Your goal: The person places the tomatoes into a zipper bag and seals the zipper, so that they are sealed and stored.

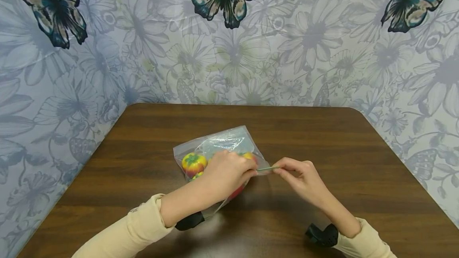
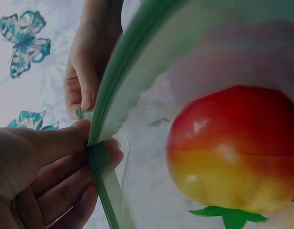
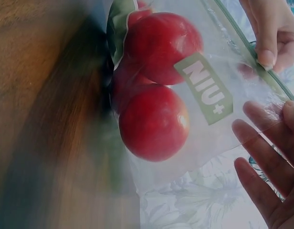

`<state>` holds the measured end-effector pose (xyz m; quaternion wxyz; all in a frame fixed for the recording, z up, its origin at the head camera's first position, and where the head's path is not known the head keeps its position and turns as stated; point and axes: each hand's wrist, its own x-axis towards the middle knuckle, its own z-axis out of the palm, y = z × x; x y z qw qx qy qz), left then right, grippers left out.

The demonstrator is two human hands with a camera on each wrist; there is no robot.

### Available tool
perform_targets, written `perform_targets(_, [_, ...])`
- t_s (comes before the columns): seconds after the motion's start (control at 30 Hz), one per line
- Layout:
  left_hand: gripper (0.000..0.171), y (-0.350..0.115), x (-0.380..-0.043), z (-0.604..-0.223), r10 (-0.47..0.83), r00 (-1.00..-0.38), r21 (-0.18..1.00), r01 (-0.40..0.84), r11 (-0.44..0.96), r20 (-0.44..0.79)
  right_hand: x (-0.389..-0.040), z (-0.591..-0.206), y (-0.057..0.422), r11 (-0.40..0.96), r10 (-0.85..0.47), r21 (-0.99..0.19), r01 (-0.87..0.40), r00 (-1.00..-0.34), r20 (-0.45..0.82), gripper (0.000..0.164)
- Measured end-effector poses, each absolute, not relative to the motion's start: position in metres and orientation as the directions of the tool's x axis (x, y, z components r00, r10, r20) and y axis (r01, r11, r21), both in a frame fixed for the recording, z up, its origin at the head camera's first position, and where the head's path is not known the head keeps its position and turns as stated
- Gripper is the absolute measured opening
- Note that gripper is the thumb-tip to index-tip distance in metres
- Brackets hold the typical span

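Note:
A clear zip bag [image 1: 229,140] with a green zip strip [image 2: 94,171] holds several round, shiny red-and-yellow tomato-like pieces [image 1: 193,164] with green leafy tops. My left hand [image 1: 229,170] pinches the zip between thumb and fingers, partway along the bag's mouth. In the left wrist view, the two green edges part on one side of that pinch. At the right end of the strip, my right hand [image 1: 301,178] pinches the corner between thumb and index finger, its other fingers spread in the right wrist view. A green label reading NIU+ [image 3: 206,90] shows on the bag.
Under the bag is a brown wooden table [image 1: 143,178], its far edge running along a wall covering [image 1: 251,63] printed with flowers and butterflies. Black wrist devices [image 1: 322,235] sit below both wrists, next to the cream sleeves [image 1: 143,222].

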<state>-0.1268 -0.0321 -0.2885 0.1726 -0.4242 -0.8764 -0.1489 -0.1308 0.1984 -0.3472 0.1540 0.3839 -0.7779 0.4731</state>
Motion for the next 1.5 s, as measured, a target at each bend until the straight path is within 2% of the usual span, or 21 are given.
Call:
perform_targets(0.2, [0.012, -0.038, -0.126, -0.291, 0.678, -0.595, 0.126, 0.784, 0.608, 0.431, -0.132, -0.349, 0.203, 0.265, -0.438, -0.616, -0.742, -0.662, 0.608, 0.031])
perform_targets(0.7, [0.006, -0.053, -0.122, -0.307, 0.661, -0.598, 0.187, 0.789, 0.585, 0.454, -0.135, -0.355, 0.218, 0.290, -0.410, -0.666, -0.687, -0.718, 0.563, 0.031])
perform_targets(1.0, [0.007, -0.067, -0.119, -0.309, 0.626, -0.653, 0.212, 0.745, 0.633, 0.426, -0.137, -0.354, 0.224, 0.295, -0.395, -0.721, -0.628, -0.767, 0.506, 0.024])
perform_targets(1.23, [0.004, -0.078, -0.115, -0.307, 0.598, -0.681, 0.195, 0.713, 0.674, 0.423, -0.140, -0.354, 0.227, 0.235, -0.370, -0.741, -0.628, -0.763, 0.530, 0.025])
perform_targets(1.5, [0.007, -0.091, -0.113, -0.307, 0.561, -0.719, 0.215, 0.674, 0.707, 0.411, -0.142, -0.353, 0.233, 0.232, -0.367, -0.783, -0.577, -0.798, 0.479, 0.017])
